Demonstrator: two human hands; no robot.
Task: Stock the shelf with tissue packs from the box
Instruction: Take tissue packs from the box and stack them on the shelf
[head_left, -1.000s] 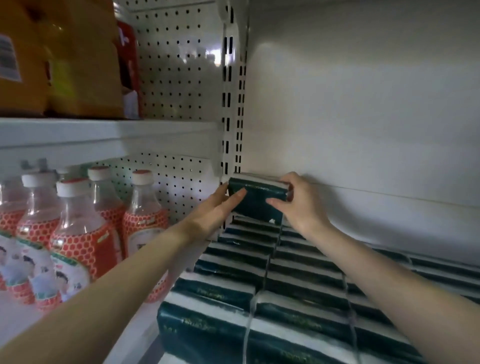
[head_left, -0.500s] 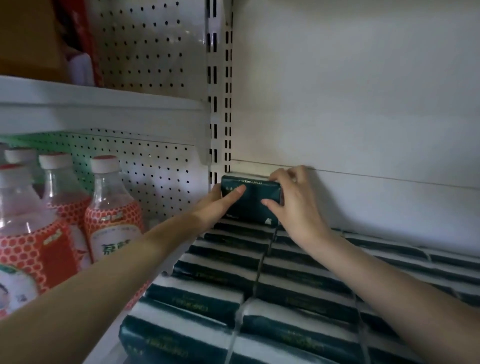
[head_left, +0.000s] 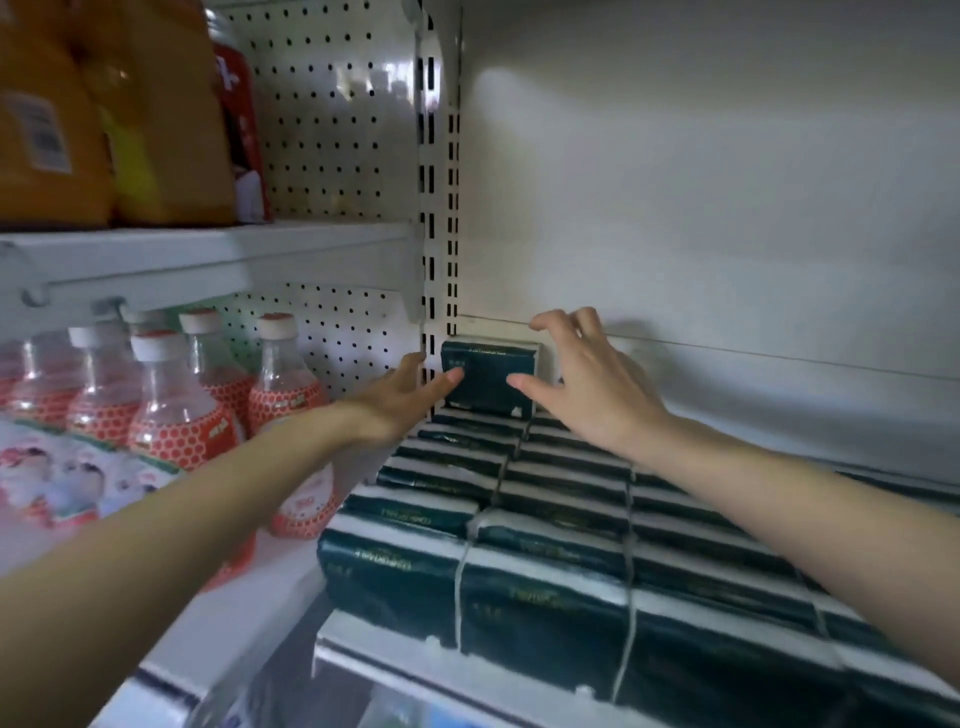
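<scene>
SHELF-STOCKING: At the front edge of the shelf (head_left: 395, 657), dark green rows of tissue packs (head_left: 545, 566) with white tops stand on edge, packed side by side in files that run towards the rear. The left forearm (head_left: 182, 519) reaches in across the neighbouring bay, and the right forearm (head_left: 779, 493) passes above the right-hand files. Near the back left corner, the left hand (head_left: 397, 397) has its grip apart. Its fingers are straight and together, the fingertips touching the left part of the front face of a single tissue pack (head_left: 488, 382). That tissue pack stands upright on top of the rearmost packs, in the back left corner of the shelf, just beside the slotted upright (head_left: 441, 218) and close to the back panel (head_left: 701, 208). The right hand (head_left: 592, 387) is at the pack's right end, its grip likewise apart. The thumb tip rests on the front face, while the spread, loosely arched fingers hang over the top right corner; whether they touch it cannot be told. In the bay to the left, clear bottles (head_left: 174, 410) with white caps and red-and-white labels cluster below an upper shelf (head_left: 218, 254). It carries orange packages (head_left: 119, 130) and a red package (head_left: 236, 109) in front of a pegboard (head_left: 332, 114)
</scene>
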